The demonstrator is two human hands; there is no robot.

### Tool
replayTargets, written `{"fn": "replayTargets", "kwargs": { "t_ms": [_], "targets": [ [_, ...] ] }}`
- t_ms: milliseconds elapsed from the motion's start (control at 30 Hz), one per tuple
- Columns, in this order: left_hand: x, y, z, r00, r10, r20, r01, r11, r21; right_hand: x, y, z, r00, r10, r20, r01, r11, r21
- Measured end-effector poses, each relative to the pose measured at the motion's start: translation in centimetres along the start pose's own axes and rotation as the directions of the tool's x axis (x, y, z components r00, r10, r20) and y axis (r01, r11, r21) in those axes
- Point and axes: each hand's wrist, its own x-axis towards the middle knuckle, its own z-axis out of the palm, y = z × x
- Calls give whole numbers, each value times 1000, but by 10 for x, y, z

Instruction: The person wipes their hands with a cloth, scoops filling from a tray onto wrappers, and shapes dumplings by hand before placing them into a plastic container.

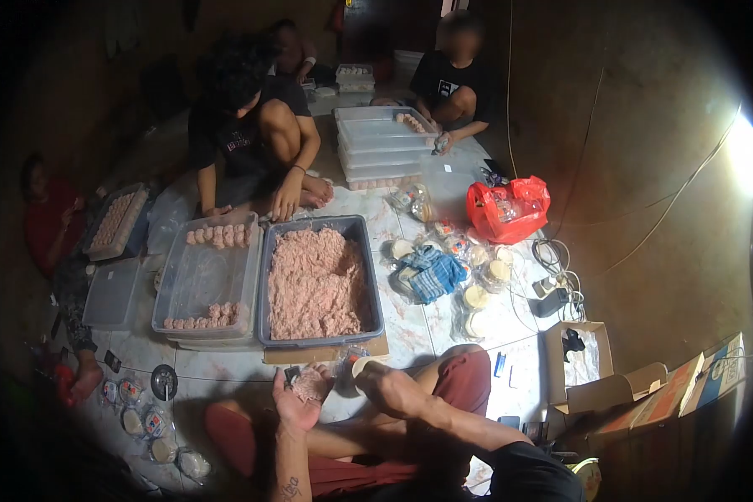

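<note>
Nearest the head camera is a black sleeve. Ahead of it, a pinkish clump lies on the palm of the left hand, turned up, loosely cupped and unclosed. The right hand angles in from the side, fingers curled; I can't tell whether it grips the pale round piece by its fingertips. Beyond both stands a tub of pink mixture.

We can read no text or numbers. We note illegible print on the black shirt at back right, the cardboard carton and the wrapped packs.
</note>
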Motion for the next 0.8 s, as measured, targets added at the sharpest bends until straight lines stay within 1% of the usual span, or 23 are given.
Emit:
{"fn": "replayTargets", "kwargs": {
  "t_ms": [33, 100, 133, 167, 233, 333, 367, 400, 433, 500, 567, 633, 700, 767, 800],
  "targets": [
    [-3, 3, -6, 1000, 8, -4, -8, 999, -42, -1, 0, -1, 1000, 6, 0, -6, 1000, 6],
    [-2, 2, -8, 1000, 8, 7, -8, 999, -31, 2, -7, -15, 989, 60, -136, -38, 987, 155],
    [-1, 1, -10, 998, -37, 51, 38, 999, -23, 3, -12, -21, 988, 56, -147, -35, 989, 142],
    [-1, 1, -10, 992, -84, 93, 85, 996, -11, 3, -9, -18, 988, 55, -146, -34, 989, 143],
    [-1, -2, -10, 992, -80, 102, 80, 997, 10, 3, 2, -8, 985, 99, -142, -76, 984, 161],
    [-4, -6, 4, 995, -59, 85, 53, 996, 66, 1, 13, 1, 987, 66, -143, -42, 986, 160],
    [-6, -7, 11, 1000, -13, 25, 11, 997, 82, 1, 9, -3, 987, 69, -145, -45, 986, 161],
    [-8, -8, 14, 999, 35, -37, -31, 994, 101, 1, 7, -8, 987, 139, -81, -120, 971, 207],
    [-6, -7, 7, 999, 35, -40, -30, 994, 101, 1, 3, -13, 979, 204, -12, -194, 949, 248],
    [-4, -2, -4, 994, -71, 82, 61, 991, 119, 2, -6, -22, 979, 202, -30, -188, 947, 262],
    [-3, -3, -7, 995, -70, 65, 61, 989, 134, 3, -6, -23, 979, 200, -50, -179, 944, 275],
    [-3, -4, -5, 996, -73, 51, 65, 987, 149, 3, 1, -20, 978, 145, -147, -112, 970, 214],
    [-3, -5, -5, 998, -67, 17, 64, 987, 149, 2, -1, -22, 975, 148, -166, -111, 970, 217],
    [-2, -5, -9, 997, -69, 28, 64, 986, 154, 3, -1, -23, 972, 151, -182, -110, 969, 220],
    [-2, -6, -11, 997, -70, 38, 64, 986, 156, 3, -1, -23, 970, 178, -163, -140, 966, 216]
  ]
}}
